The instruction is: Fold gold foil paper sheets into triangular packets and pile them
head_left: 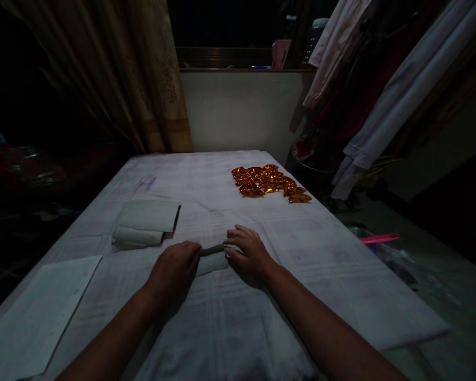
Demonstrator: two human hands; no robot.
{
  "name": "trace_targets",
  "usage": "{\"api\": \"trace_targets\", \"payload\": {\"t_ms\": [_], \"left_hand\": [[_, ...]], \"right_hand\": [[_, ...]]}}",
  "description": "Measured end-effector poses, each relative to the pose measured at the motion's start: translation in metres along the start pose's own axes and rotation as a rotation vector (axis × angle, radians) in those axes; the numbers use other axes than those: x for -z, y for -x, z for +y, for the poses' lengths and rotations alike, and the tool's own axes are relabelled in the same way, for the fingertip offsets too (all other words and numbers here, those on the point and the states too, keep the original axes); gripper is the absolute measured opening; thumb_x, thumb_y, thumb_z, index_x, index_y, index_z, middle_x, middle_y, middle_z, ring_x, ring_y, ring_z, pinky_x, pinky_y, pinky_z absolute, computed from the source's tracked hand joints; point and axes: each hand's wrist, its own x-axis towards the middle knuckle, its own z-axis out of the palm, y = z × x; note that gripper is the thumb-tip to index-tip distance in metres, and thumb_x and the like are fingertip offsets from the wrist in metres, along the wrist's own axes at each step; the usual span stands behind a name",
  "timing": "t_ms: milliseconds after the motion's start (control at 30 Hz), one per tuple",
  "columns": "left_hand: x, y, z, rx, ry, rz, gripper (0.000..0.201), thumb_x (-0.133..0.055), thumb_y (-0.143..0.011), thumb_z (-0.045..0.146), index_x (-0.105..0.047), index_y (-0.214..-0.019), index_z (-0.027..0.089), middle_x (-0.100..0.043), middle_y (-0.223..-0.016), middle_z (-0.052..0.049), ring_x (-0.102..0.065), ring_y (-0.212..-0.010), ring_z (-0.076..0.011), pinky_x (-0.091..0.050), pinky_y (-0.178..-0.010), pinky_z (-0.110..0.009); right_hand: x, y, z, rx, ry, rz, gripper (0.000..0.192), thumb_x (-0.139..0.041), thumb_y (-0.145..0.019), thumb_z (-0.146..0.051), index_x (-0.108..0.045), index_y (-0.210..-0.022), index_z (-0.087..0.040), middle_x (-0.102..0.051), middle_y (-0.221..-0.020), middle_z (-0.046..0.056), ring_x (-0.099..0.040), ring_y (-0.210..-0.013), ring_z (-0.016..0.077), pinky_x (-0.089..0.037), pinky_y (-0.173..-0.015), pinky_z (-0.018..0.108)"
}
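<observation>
Forearms (115, 330), 2 hands (178, 263) (249, 251), paper strip (213, 262) crosswise between them

Dim light throughout, with both sides of the room sinking into darkness.
Weak light, its source out of view, falls on the pale tablecloth (325, 254) and far wall (241, 106); the window (230, 24) above is nearly black. Gold packets (262, 180) at the far right of the table throw back small, sharp glints. Soft shadows lie beside the left hand (178, 262) and right hand (248, 251). Clutter at far left dissolves into murk. Wide-angle stretching slants the hanging clothes (404, 79) at right, and fine detail looks soft.
</observation>
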Motion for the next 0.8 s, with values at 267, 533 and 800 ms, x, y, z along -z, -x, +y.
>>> {"api": "trace_targets", "payload": {"t_ms": [267, 533, 800], "left_hand": [[-0.008, -0.008, -0.004, -0.028, 0.252, 0.116, 0.027, -0.045, -0.096, 0.026, -0.069, -0.106, 0.020, -0.075, -0.102, -0.008, -0.071, -0.092, -0.0215, -0.054, -0.083, -0.033], [-0.021, -0.015, -0.003, 0.104, 0.581, 0.181, 0.023, -0.052, -0.093, 0.033, -0.070, -0.103, 0.022, -0.073, -0.104, -0.007, -0.069, -0.097, -0.0209, -0.056, -0.089, -0.037], [-0.030, -0.016, -0.006, 0.190, 0.868, 0.137, 0.025, -0.054, -0.089, 0.025, -0.068, -0.110, 0.022, -0.069, -0.104, -0.006, -0.067, -0.090, -0.0174, -0.057, -0.077, -0.031]], "right_hand": [[0.004, -0.003, -0.005, -0.051, -0.083, 0.055, 0.010, -0.073, -0.083, -0.022, -0.076, -0.092, -0.025, -0.073, -0.125, 0.006, -0.056, -0.131, 0.0267, -0.040, -0.110, 0.047], [0.006, -0.007, 0.001, -0.113, -0.164, 0.042, 0.004, -0.071, -0.083, -0.024, -0.072, -0.078, -0.025, -0.069, -0.132, 0.006, -0.047, -0.140, 0.0279, -0.037, -0.113, 0.049], [0.010, -0.007, 0.000, -0.203, -0.138, -0.109, 0.003, -0.075, -0.077, -0.023, -0.075, -0.075, -0.024, -0.065, -0.137, 0.005, -0.031, -0.150, 0.0337, -0.026, -0.117, 0.055]]}}
